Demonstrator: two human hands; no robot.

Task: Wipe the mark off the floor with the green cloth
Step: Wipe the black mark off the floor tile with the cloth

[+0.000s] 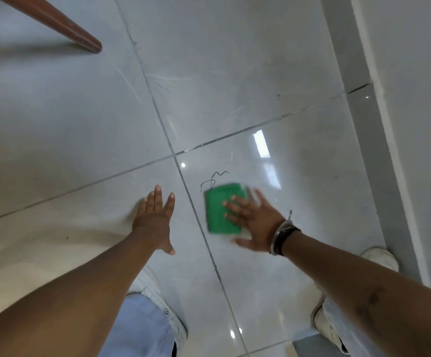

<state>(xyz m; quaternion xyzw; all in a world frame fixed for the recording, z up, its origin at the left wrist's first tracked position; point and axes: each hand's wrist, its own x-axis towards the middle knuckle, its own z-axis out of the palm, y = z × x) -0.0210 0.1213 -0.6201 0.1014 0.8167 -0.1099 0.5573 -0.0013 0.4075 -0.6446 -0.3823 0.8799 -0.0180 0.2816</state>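
A thin dark scribbled mark runs across a glossy grey floor tile, just right of a grout line. A folded green cloth lies flat on the tile, its upper left corner touching the lower end of the mark. My right hand presses flat on the cloth's right side with the fingers spread; hand and cloth look motion-blurred. My left hand rests flat on the neighbouring tile to the left, fingers apart and holding nothing.
A brown wooden furniture leg stands at the upper left. A grey skirting strip and wall run down the right side. My knees in light jeans and a white shoe are at the bottom.
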